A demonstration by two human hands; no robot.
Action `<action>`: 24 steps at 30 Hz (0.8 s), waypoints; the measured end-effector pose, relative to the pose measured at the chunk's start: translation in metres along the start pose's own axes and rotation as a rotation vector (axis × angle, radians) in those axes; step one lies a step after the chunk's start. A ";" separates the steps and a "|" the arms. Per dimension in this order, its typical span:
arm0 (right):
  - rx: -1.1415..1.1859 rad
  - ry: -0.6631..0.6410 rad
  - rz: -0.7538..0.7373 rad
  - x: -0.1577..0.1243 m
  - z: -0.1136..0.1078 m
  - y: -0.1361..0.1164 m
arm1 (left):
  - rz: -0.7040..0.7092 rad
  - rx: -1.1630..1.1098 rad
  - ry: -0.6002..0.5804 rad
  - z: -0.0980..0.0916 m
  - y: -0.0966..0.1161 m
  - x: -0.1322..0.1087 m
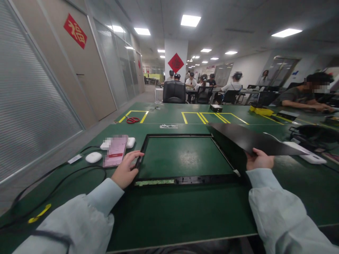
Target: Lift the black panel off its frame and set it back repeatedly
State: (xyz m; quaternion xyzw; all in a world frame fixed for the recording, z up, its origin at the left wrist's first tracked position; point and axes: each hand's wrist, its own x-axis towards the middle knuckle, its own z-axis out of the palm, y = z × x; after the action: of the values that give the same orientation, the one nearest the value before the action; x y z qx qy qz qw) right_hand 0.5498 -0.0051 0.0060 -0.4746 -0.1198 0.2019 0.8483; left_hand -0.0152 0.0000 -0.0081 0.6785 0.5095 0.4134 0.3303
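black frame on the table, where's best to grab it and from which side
Likely the thin left rail, from the left: the black frame lies flat and open-centred, and the left hand touches that rail. The right hand holds the black panel.

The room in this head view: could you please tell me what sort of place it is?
Probably an office turned workshop: green worktables with yellow tape boxes, glass partitions, people seated at far tables.

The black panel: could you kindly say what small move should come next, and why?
Probably lower the black panel flat onto the table: the right hand holds it by one edge, raised and tilted, while the left hand rests on the frame.
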 end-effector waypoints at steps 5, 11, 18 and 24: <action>0.039 0.154 0.010 -0.002 0.004 -0.001 | 0.064 0.036 0.042 0.003 -0.012 0.001; 0.038 0.136 0.071 -0.013 0.008 -0.008 | 0.124 0.073 0.034 0.005 -0.019 0.002; 0.016 0.180 0.215 -0.002 0.000 -0.001 | 0.176 0.154 0.028 0.008 -0.014 -0.002; -0.106 0.248 0.195 0.008 -0.004 0.010 | 0.208 0.209 0.000 0.006 -0.015 0.004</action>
State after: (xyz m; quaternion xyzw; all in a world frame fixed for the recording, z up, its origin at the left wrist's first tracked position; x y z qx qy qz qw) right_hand 0.5564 0.0006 -0.0043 -0.5494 0.0220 0.2163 0.8068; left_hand -0.0159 0.0080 -0.0231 0.7583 0.4768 0.3900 0.2132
